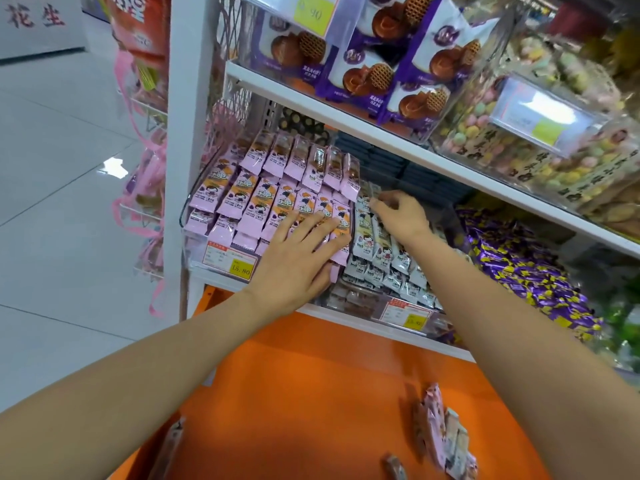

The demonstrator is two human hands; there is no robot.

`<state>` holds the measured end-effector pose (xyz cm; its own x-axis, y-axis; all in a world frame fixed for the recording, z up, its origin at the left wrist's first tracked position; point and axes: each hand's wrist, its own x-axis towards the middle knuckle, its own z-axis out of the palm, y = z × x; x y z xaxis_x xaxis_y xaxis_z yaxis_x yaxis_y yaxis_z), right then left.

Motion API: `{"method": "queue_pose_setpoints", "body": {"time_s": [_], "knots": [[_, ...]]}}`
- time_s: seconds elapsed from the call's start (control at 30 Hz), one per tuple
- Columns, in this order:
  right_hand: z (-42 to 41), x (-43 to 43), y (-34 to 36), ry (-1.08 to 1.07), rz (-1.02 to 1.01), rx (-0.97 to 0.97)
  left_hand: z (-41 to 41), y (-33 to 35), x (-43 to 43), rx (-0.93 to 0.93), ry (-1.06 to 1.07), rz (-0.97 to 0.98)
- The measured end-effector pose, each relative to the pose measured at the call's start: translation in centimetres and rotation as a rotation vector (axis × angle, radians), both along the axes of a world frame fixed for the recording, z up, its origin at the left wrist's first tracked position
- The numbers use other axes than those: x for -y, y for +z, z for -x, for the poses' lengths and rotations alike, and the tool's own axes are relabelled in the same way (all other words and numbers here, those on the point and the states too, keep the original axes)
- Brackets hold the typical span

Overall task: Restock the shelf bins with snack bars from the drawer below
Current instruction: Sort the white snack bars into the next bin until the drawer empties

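Rows of pink snack bars [242, 195] fill the left clear bin [197, 247] on the lower shelf. My left hand [298, 258] lies flat on their right end, fingers spread, holding nothing. Beside it, a second bin holds white snack bars [381, 258]. My right hand [401, 216] reaches into the back of that bin and pinches a white bar at its top. Below, the orange drawer [311, 375] stands pulled out, with a few loose pink and white bars [440, 434] at its right and one bar [173, 441] at its left edge.
Purple-wrapped candies [519, 265] fill the bin to the right. The upper shelf [346, 112] carries purple biscuit packs [374, 74] and a clear bin of pastel sweets [540, 109]. Pink ribbons [149, 188] hang at the shelf's left post. Tiled floor lies left.
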<state>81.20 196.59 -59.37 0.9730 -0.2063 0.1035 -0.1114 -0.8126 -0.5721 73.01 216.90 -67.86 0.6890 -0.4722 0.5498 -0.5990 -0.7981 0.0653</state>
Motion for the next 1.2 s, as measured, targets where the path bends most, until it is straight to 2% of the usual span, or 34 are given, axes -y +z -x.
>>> {"method": "queue_pose_setpoints", "body": {"time_s": [0.23,0.37,0.43,0.6,0.67,0.8,1.0,1.2], "knots": [[6.0,0.3,-0.2,0.166,-0.043,0.341,2.8,0.9,1.0,-0.002,0.036,0.058],[12.2,0.9,-0.9,0.269,-0.121,0.479,5.6,0.6,2.4,0.105,-0.093,0.086],[15.1,1.8,-2.0,0.289,-0.161,0.469,7.0,0.0,3.6,0.079,-0.196,0.101],[20.2,6.5,-7.2,0.245,-0.201,0.304,9.2,-4.1,7.1,-0.252,-0.331,0.000],[21.5,8.9,-9.5,0.197,-0.207,0.213,10.0,-6.1,8.4,-0.404,-0.324,-0.101],[22.7,14.5,-15.1,0.055,-0.096,-0.027,11.0,-9.8,11.1,-0.670,-0.269,-0.289],[21.9,21.9,-21.2,-0.020,0.034,-0.442,11.1,-17.4,16.2,-0.810,-0.255,-0.521],[22.2,26.8,-29.3,-0.180,0.199,-0.617,11.0,-24.5,19.2,-0.941,-0.235,-0.626]]}}
